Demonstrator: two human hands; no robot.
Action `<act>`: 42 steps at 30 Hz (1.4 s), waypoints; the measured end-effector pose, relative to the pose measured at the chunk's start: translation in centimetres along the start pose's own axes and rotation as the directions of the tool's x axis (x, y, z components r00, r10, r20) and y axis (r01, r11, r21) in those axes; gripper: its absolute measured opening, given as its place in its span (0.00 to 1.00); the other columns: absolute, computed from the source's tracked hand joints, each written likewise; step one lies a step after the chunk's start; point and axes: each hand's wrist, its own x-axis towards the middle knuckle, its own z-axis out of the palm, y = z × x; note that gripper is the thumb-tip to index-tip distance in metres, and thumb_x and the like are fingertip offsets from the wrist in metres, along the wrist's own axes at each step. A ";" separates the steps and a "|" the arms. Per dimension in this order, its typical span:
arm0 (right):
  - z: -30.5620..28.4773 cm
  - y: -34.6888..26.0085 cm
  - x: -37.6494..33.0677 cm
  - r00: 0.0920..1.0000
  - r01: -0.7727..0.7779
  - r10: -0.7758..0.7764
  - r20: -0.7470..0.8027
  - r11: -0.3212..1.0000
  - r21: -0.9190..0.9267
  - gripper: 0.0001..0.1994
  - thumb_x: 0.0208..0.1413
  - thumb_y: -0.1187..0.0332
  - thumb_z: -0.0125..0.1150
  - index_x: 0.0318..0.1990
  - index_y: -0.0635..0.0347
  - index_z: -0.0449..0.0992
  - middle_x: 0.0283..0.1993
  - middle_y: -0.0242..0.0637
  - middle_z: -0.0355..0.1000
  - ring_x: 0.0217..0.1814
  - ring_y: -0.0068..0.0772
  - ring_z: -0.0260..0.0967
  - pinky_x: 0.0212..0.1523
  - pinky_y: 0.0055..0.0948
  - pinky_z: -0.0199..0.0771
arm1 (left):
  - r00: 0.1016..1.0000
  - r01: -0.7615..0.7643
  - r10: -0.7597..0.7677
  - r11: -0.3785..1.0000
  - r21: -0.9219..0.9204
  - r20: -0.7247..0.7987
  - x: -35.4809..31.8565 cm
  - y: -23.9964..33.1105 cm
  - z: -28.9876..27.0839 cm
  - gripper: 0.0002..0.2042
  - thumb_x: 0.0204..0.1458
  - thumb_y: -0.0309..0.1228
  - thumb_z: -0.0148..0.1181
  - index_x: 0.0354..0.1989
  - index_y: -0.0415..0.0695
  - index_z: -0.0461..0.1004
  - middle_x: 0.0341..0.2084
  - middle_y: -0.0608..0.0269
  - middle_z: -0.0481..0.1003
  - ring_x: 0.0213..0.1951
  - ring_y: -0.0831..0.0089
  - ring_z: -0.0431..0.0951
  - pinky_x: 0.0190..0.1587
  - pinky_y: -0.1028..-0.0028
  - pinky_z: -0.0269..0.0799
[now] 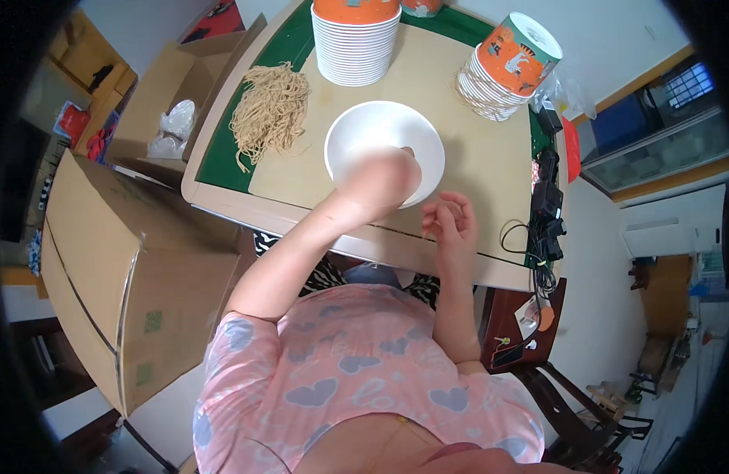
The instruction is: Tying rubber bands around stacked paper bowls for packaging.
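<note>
A round white bowl [353,130] stands on the tan board in front of me, its mouth facing up. My left hand [380,182] reaches over the bowl's near side. It is smeared, so its fingers and anything in them do not show. Just right of the bowl's near rim, my right hand [451,221] hovers over the board's front part, fingers loosely bent and apart, holding nothing visible. To the left of the bowl lies a tangled heap of tan strands [270,110].
Behind the bowl rises a tall stack of paper tubs [355,47], with a tilted tub stack [511,67] at the back right. Black adapters [548,197] and cables line the table's right edge. Large cardboard boxes [175,308] stand at the left, and a dark chair [570,403] at the right.
</note>
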 end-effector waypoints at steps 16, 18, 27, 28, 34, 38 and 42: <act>-3.4 0.6 -1.4 1.000 0.014 -0.013 0.013 0.995 -0.098 0.04 0.61 0.72 0.50 0.41 0.58 0.71 0.29 0.27 0.65 0.20 0.12 0.50 0.19 0.13 0.47 | 0.998 0.055 -0.058 0.969 -0.239 -0.004 -11.0 0.3 -4.5 0.05 0.49 0.20 0.60 0.34 0.37 0.77 0.26 0.65 0.78 0.29 0.80 0.76 0.32 0.79 0.70; -3.9 1.1 -1.1 1.000 -0.006 0.008 0.021 0.995 -0.102 0.04 0.61 0.73 0.50 0.41 0.57 0.71 0.28 0.26 0.65 0.20 0.11 0.50 0.19 0.13 0.48 | 0.983 0.184 -0.183 0.959 -0.217 0.026 -12.4 -0.9 -5.0 0.05 0.49 0.20 0.60 0.34 0.38 0.77 0.27 0.63 0.78 0.30 0.79 0.77 0.32 0.79 0.71; -2.4 1.0 -0.8 0.997 0.005 0.002 0.074 0.995 -0.095 0.05 0.61 0.73 0.49 0.40 0.56 0.71 0.29 0.25 0.67 0.22 0.10 0.53 0.21 0.11 0.50 | 0.768 0.377 -0.596 0.715 0.588 0.232 -16.8 -14.4 3.8 0.08 0.45 0.29 0.57 0.32 0.40 0.78 0.31 0.47 0.78 0.37 0.54 0.79 0.40 0.60 0.75; -2.4 0.9 -0.8 0.998 0.015 -0.008 0.066 0.994 -0.109 0.04 0.61 0.73 0.50 0.40 0.57 0.71 0.29 0.26 0.67 0.22 0.12 0.53 0.21 0.13 0.51 | 0.732 0.384 -0.645 0.659 0.647 0.222 -17.3 -15.2 5.6 0.09 0.46 0.30 0.57 0.32 0.40 0.79 0.33 0.47 0.78 0.39 0.55 0.79 0.41 0.60 0.76; -1.3 0.4 -3.1 0.994 0.079 -0.059 0.091 0.968 -0.237 0.04 0.59 0.74 0.51 0.39 0.58 0.72 0.32 0.29 0.71 0.30 0.17 0.65 0.32 0.16 0.65 | 0.796 0.405 -0.585 0.705 0.582 0.155 -19.1 -18.9 9.0 0.08 0.42 0.29 0.56 0.28 0.40 0.79 0.31 0.46 0.77 0.36 0.52 0.78 0.38 0.58 0.74; 1.1 1.1 -4.9 0.938 0.073 0.021 0.347 0.964 -0.257 0.08 0.56 0.81 0.52 0.42 0.62 0.72 0.41 0.31 0.70 0.43 0.21 0.69 0.46 0.20 0.69 | 0.803 0.400 -0.529 0.820 0.409 0.275 -16.7 -16.5 6.3 0.07 0.45 0.28 0.53 0.30 0.42 0.77 0.29 0.47 0.77 0.36 0.50 0.78 0.40 0.57 0.74; 1.7 1.9 -5.3 0.895 0.073 0.032 0.445 0.973 -0.217 0.08 0.56 0.81 0.52 0.42 0.64 0.72 0.45 0.35 0.68 0.47 0.24 0.69 0.50 0.22 0.68 | 0.786 0.382 -0.565 0.764 0.519 0.253 -16.6 -17.8 7.8 0.08 0.44 0.28 0.55 0.32 0.38 0.76 0.33 0.47 0.78 0.38 0.51 0.78 0.40 0.58 0.75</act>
